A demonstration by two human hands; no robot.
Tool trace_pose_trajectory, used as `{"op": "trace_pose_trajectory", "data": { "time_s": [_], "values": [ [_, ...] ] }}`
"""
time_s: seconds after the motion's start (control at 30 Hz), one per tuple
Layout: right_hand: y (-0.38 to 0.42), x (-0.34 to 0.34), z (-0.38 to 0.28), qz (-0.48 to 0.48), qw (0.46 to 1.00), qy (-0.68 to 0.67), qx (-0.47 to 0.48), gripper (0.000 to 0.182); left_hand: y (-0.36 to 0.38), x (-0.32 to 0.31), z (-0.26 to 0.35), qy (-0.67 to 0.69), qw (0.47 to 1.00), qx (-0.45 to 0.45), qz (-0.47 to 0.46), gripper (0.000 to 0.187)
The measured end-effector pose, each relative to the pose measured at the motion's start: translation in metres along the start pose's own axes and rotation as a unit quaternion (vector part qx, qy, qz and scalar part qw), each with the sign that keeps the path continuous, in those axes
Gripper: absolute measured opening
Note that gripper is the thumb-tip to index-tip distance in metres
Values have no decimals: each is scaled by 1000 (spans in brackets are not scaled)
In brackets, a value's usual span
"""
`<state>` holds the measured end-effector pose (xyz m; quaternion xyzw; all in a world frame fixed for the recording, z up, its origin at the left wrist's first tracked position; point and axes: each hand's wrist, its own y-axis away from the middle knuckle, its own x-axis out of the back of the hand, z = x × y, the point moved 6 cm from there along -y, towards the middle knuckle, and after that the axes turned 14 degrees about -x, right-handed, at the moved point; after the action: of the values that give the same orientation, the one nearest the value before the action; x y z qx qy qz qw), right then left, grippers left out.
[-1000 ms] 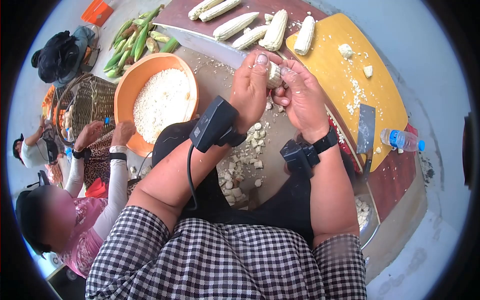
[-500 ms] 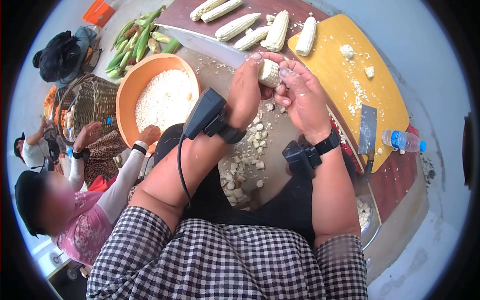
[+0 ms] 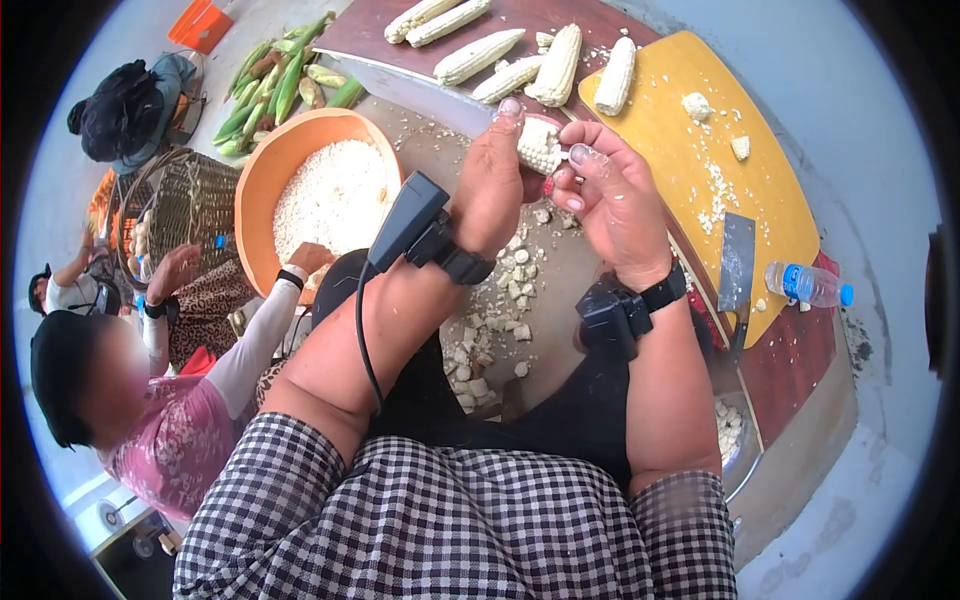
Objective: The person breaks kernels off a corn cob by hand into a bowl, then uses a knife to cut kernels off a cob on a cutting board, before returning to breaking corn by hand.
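Note:
My left hand [image 3: 490, 185] is wrapped around a short piece of white corn cob [image 3: 540, 148], its thumb along the near side. Many kernels still sit on the piece, while part of its upper surface looks stripped. My right hand [image 3: 622, 195] is at the cob's right end, thumb and index finger pinched on a small pale corn kernel [image 3: 564, 155]. Beyond my hands, several whole husked corn cobs [image 3: 556, 66] lie on the dark red table [image 3: 350, 35]. A yellow cutting board [image 3: 770, 190] carries a cleaver [image 3: 737, 262], loose kernels and short cob pieces.
An orange basin [image 3: 252, 225] of kernels stands left, with a co-worker's hand [image 3: 312, 257] at its rim. Behind it are a wicker basket [image 3: 195, 200] and unhusked corn [image 3: 285, 85]. Cob chunks [image 3: 475, 350] litter the floor below me. A water bottle [image 3: 808, 284] lies on the board's edge.
My right thumb and fingers have drawn slightly right from the cob, a white bit now showing at the thumb tip. The co-worker's hand at the basin has shifted slightly.

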<state>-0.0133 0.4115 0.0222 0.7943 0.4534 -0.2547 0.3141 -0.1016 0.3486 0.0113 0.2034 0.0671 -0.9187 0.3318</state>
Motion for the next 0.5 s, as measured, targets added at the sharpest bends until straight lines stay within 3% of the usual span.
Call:
{"op": "trace_pose_trajectory", "data": {
  "time_s": [0.23,0.5],
  "values": [
    [-1,0,-1,-17,994,106,18,17,-2,2,-8,127,987,93,38,35],
    [6,-7,-6,13,979,193,60,21,-4,6,-12,127,988,90,-8,37]
  ]
}}
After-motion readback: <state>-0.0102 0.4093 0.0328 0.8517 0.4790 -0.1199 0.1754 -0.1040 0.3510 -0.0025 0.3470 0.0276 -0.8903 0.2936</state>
